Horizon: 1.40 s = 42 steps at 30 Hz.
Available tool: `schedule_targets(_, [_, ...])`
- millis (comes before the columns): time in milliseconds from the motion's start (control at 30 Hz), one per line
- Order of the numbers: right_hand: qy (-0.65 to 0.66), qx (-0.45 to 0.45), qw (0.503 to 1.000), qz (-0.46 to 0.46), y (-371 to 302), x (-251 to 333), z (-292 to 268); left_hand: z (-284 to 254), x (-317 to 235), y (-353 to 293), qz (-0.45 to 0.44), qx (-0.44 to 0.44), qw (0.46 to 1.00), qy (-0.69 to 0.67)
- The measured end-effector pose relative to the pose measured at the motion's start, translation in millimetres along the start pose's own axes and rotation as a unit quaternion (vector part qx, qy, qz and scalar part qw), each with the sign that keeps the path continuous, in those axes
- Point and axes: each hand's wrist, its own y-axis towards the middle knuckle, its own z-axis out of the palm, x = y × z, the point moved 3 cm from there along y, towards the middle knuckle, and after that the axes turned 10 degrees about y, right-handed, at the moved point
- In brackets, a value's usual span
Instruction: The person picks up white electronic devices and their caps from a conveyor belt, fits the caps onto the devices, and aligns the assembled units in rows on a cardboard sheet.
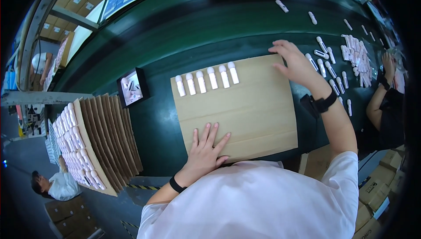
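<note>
Six sticks (pixel 212 77) lay in one row on the board (pixel 250 111) in the head view, ahead of the left hand (pixel 205 149). Left hand: flat on the board, fingers spread, gripping nothing. Right hand (pixel 299 65): wide, fingers apart, apparently empty, by the board's far right corner; contact couldn't be told. Loose sticks (pixel 330 70) lay just right of it, a pile (pixel 357 57) beyond. Judged progress: first row about half done, rest of board bare. Filled board (pixel 73 139) at the stack (pixel 109 138), left of the left hand, looked finished.
</note>
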Motion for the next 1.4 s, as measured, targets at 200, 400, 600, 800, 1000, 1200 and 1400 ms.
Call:
schedule_targets(200, [-0.045, -0.055, 0.995, 0.066, 44.7, -73.7, -21.9, -2.6, 0.0, 0.2, 0.0, 0.004, 1.0, 0.004])
schedule_targets(400, [-0.073, -0.106, 0.977, 0.172, 110.1, -120.0, -28.8, -12.3, -4.0, 0.3, -0.005, 0.0, 1.0, -0.009])
schedule_targets(600, [-0.11, -0.137, 0.945, 0.275, 157.0, -160.8, -15.8, -35.9, 3.6, -13.0, -0.009, -0.009, 0.999, -0.05])
schedule_targets(800, [-0.097, -0.109, 0.959, 0.245, 166.3, -160.6, -10.8, -105.4, 37.7, -35.4, -0.062, -0.043, 0.975, -0.208])
schedule_targets(1000, [0.238, -0.117, 0.948, 0.174, 123.6, -96.4, -19.9, -157.6, 58.4, -29.3, -0.066, -0.183, 0.907, -0.374])
schedule_targets(1200, [0.416, -0.07, 0.9, 0.108, 6.0, 22.0, -17.4, -147.9, 56.0, 15.8, -0.053, -0.248, 0.862, -0.439])
schedule_targets(1400, [0.464, -0.038, 0.884, 0.052, -66.3, 116.7, 0.4, -132.8, 30.4, 63.1, -0.028, -0.239, 0.904, -0.354])
